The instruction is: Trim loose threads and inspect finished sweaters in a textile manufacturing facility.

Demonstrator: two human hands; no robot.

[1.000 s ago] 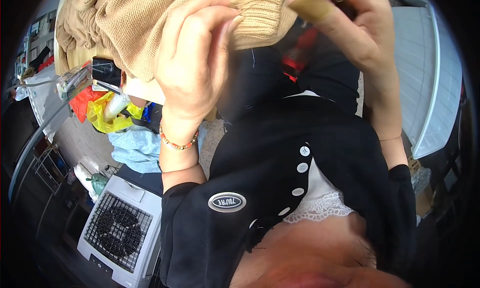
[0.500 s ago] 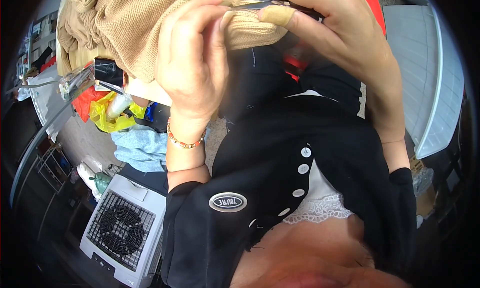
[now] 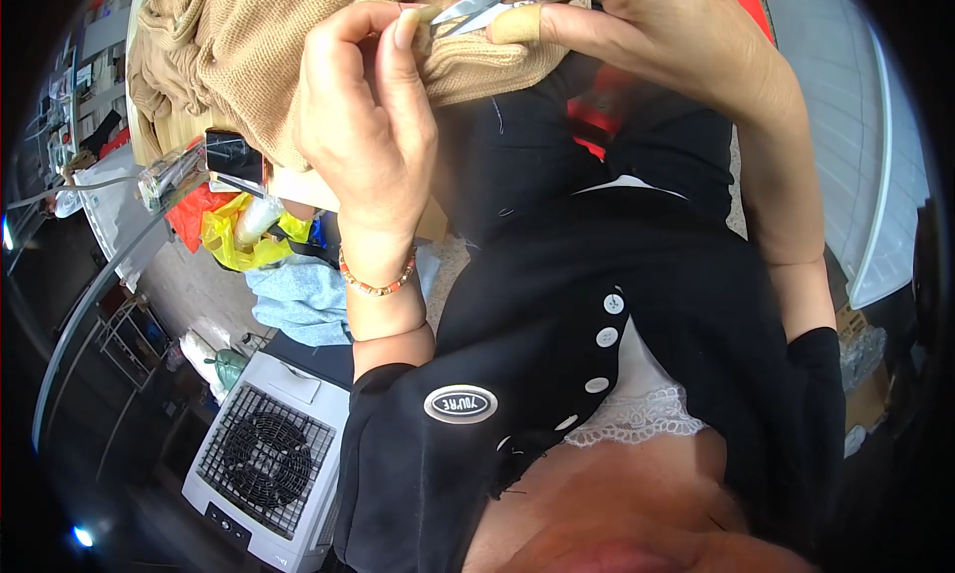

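Observation:
A tan knitted garment lies bunched across the table edge at the top of the view. My left hand, with a beaded bracelet at its wrist, is closed in a pinch at the garment's edge. What sits between thumb and finger is too small to make out. From the other side, my right hand grips small scissors, their blades slightly apart and pointing at my left fingertips. A tan bandage wraps a right finger. The scissors' handles are mostly hidden in the hand.
Left of my left wrist, a dark phone rests at the table's edge. Below it are a yellow plastic bag and folded light-blue cloth. A white air cooler stands lower left; a pale curved panel is at right.
My left fingertips have shifted left along the garment's edge. The scissors' blades have moved left and now show more clearly. The whole view has shifted slightly.

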